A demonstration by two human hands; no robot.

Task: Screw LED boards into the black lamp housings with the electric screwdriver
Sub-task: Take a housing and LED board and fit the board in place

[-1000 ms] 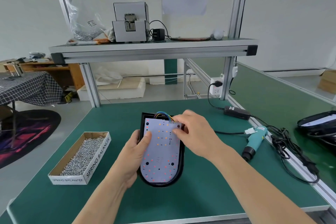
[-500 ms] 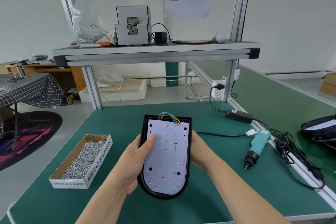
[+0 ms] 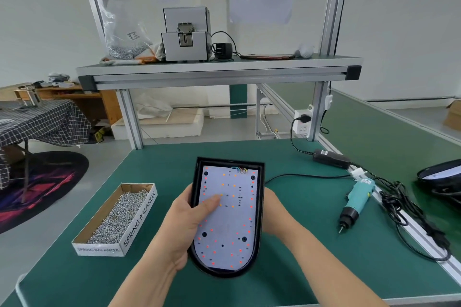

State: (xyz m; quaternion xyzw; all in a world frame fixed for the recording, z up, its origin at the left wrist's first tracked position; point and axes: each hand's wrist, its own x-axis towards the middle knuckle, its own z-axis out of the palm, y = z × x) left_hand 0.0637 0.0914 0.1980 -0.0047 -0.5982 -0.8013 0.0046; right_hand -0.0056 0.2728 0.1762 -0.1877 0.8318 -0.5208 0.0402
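Hands clamped on either side of a black, round-ended lamp housing (image 3: 261,207), held up over the green bench mat (image 3: 311,269).
Left hand (image 3: 183,228) grips the left wall, thumb pressed flat on the white LED board (image 3: 232,217) dotted with red and orange, which sits inside the housing; right hand (image 3: 273,214) holds the right wall, fingers hidden behind it. Coloured wires (image 3: 239,170) bunch at the board's top edge. Left of the hands, an open cardboard box (image 3: 140,219) of small silver screws sits on the mat; off to the right lies the teal electric screwdriver (image 3: 356,199), untouched, near a black power adapter (image 3: 328,158).
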